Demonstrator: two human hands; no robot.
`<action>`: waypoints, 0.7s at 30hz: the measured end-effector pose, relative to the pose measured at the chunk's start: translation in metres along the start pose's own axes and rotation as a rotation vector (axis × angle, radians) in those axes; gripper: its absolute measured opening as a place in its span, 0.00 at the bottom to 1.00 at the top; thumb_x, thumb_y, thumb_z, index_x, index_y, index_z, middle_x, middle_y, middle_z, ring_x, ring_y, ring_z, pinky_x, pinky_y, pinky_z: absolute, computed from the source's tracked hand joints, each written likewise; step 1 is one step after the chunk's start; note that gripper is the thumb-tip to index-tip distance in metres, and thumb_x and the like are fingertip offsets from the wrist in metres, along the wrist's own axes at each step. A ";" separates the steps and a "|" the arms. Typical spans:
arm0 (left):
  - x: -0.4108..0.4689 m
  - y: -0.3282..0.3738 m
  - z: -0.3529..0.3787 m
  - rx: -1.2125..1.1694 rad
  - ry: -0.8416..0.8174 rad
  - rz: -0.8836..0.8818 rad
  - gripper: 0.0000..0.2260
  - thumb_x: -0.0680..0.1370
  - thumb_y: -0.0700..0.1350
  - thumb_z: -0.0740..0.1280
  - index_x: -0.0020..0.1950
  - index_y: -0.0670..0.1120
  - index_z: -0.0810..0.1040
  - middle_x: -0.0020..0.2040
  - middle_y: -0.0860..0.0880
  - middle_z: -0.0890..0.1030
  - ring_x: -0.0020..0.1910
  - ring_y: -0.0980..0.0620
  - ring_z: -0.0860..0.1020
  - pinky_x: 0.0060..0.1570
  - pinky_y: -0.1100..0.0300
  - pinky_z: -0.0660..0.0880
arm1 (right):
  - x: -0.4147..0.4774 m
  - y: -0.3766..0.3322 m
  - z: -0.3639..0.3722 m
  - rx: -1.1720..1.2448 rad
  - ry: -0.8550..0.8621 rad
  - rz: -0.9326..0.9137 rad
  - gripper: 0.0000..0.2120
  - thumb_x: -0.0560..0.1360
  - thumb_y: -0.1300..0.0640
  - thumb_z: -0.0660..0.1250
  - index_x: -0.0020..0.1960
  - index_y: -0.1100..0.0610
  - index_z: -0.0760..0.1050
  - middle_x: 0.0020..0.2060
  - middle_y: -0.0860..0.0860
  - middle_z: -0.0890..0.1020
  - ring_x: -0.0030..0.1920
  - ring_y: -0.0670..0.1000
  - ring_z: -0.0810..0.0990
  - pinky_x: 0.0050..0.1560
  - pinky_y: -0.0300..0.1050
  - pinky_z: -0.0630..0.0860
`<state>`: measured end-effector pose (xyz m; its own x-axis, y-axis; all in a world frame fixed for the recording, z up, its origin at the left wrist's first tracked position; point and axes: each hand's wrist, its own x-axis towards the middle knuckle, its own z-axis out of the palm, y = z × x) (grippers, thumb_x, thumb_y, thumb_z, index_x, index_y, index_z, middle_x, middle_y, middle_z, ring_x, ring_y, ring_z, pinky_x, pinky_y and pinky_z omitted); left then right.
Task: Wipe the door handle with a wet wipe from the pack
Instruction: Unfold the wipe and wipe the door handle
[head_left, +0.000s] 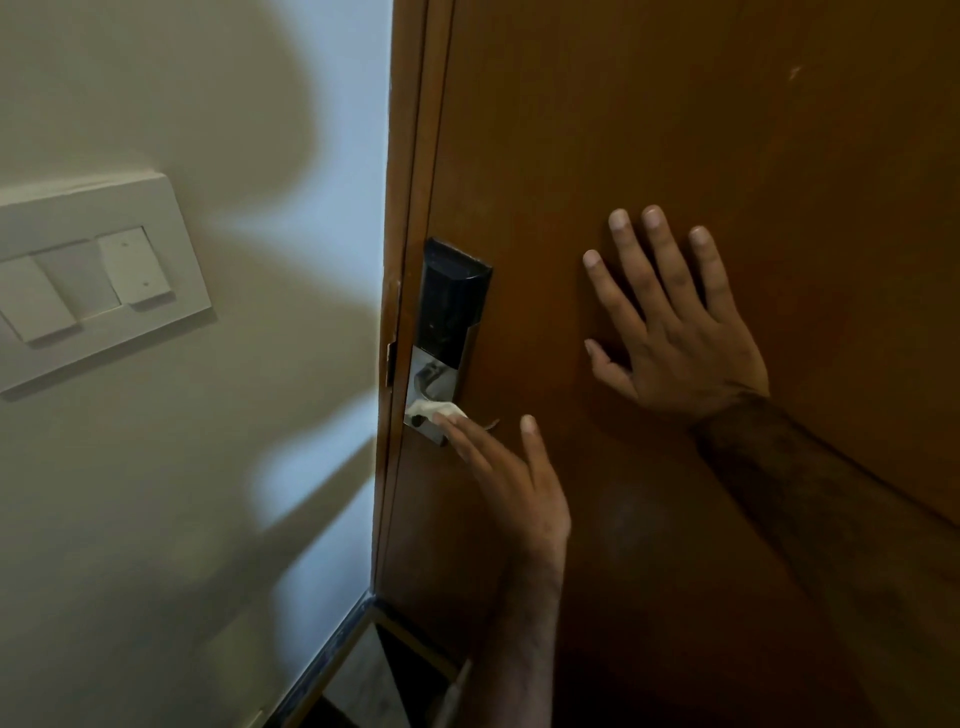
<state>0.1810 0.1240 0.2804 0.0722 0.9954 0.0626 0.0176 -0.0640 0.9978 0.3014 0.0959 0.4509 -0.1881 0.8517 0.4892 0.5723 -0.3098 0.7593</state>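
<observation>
Head view: cream wall on the left w/ 1 white switch plate (98, 280) carrying 3 rocker switches; brown wooden door (675, 156) fills the right side, strip of floor visible at the bottom edge. 1 lock unit (449, 332) near the door's left edge: black upper panel, shiny chrome plate below; the handle itself can't be made out. 1 white wet wipe (434, 410), bunched, sits on the lower chrome part. 2 hands in view. Left hand (506, 478) reaches up from below, fingertips pressing the wipe against the chrome, thumb sticking up & apart – grip loose, not a closed pinch. Right hand (670, 332) lies flat on the door, right of the lock, all 5 fingers spread, holding nothing.
</observation>
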 end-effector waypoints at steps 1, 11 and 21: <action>-0.014 -0.002 0.004 -0.011 -0.033 0.017 0.41 0.80 0.71 0.50 0.84 0.56 0.34 0.84 0.56 0.32 0.80 0.55 0.47 0.75 0.58 0.57 | 0.000 0.000 -0.001 0.001 -0.005 0.000 0.40 0.84 0.39 0.52 0.88 0.59 0.49 0.87 0.64 0.50 0.86 0.66 0.51 0.84 0.66 0.46; 0.029 0.005 0.000 -0.067 0.092 -0.063 0.40 0.83 0.62 0.58 0.85 0.49 0.38 0.86 0.48 0.39 0.76 0.59 0.47 0.62 0.82 0.56 | -0.001 0.000 -0.001 -0.024 -0.007 0.000 0.41 0.84 0.38 0.52 0.88 0.59 0.49 0.87 0.64 0.51 0.86 0.65 0.52 0.84 0.66 0.46; 0.049 -0.011 -0.045 -0.561 0.308 -0.468 0.17 0.81 0.40 0.70 0.70 0.41 0.76 0.65 0.45 0.82 0.60 0.49 0.83 0.55 0.58 0.82 | -0.001 0.000 0.000 -0.028 -0.016 0.005 0.40 0.84 0.38 0.51 0.88 0.59 0.48 0.87 0.64 0.52 0.86 0.66 0.52 0.84 0.66 0.46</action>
<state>0.1394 0.1763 0.2737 -0.0994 0.8900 -0.4449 -0.5330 0.3299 0.7791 0.3013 0.0952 0.4504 -0.1720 0.8566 0.4864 0.5510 -0.3257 0.7683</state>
